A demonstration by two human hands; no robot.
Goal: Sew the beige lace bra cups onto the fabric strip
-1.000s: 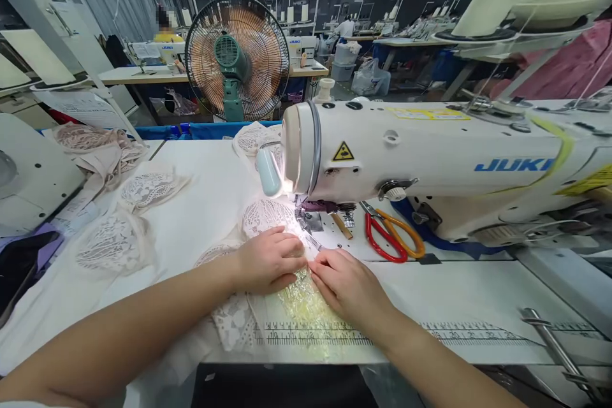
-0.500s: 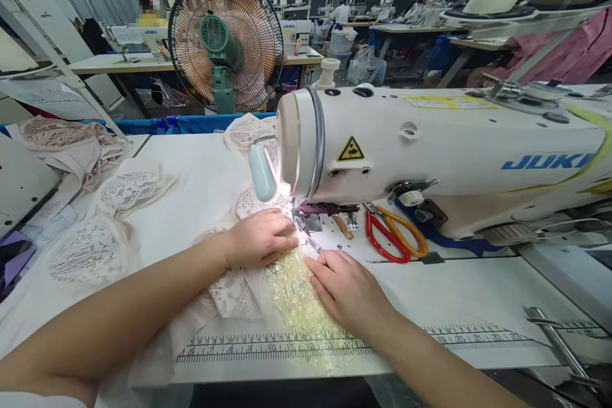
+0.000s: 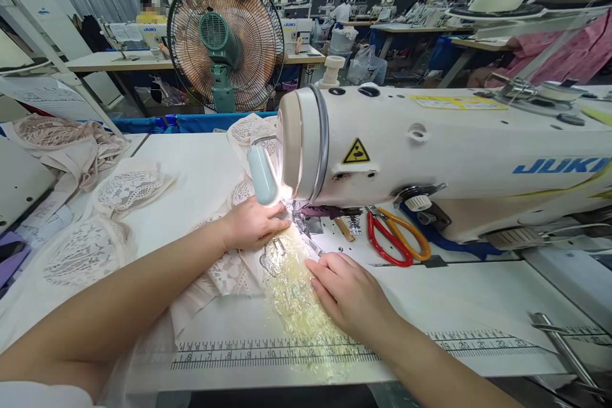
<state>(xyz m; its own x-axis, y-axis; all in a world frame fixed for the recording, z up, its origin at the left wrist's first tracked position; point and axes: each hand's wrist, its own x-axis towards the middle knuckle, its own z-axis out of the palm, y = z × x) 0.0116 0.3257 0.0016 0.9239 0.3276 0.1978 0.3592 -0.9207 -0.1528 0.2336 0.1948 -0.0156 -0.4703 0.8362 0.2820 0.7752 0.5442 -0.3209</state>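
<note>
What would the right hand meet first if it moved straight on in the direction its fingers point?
Probably the lace piece under the right hand, then the presser foot; depth is unclear.

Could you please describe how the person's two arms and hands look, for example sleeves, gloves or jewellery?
Both forearms are bare up to the picture's edge. The left hand and the right hand wear no gloves, and no ring, watch or bracelet shows on them. Fingernails look short and unpainted. At the lower left corner a bit of white cloth shows, perhaps a short sleeve.
</note>
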